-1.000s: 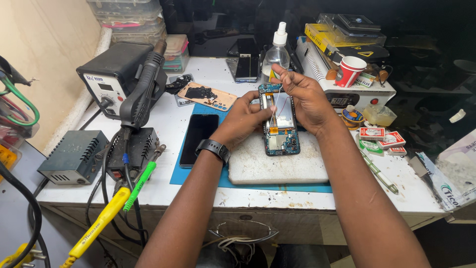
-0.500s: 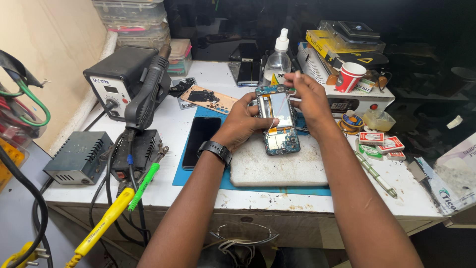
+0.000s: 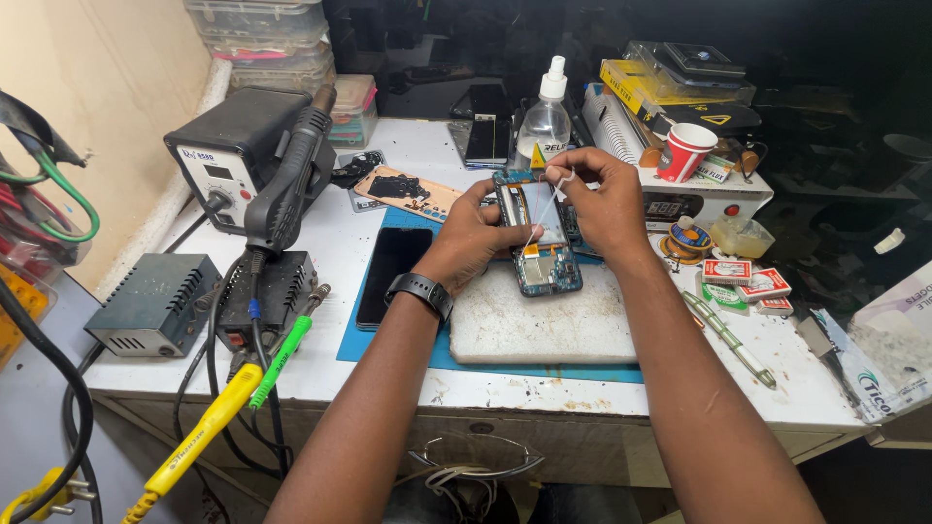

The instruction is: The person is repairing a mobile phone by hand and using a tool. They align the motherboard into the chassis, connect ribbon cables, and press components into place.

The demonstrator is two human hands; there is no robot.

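Mid-counter on white slab (image 3: 544, 325): opened phone (image 3: 540, 238), left hand (image 3: 474, 238) clamps its edge; right hand (image 3: 600, 199) pinches thin strip (image 3: 544, 209), now lifted higher vs 1 s ago, so peeling underway.

Both hands, the left hand (image 3: 476, 238) and the right hand (image 3: 602, 199), crowd over the opened phone (image 3: 541, 243) on the white slab (image 3: 544, 325). Behind them the spray bottle (image 3: 545, 121) and red cup (image 3: 684, 152) block the way. The front part of the slab gives free room; at left the black screen (image 3: 393, 275) and the hot-air station (image 3: 254, 160) narrow the passage
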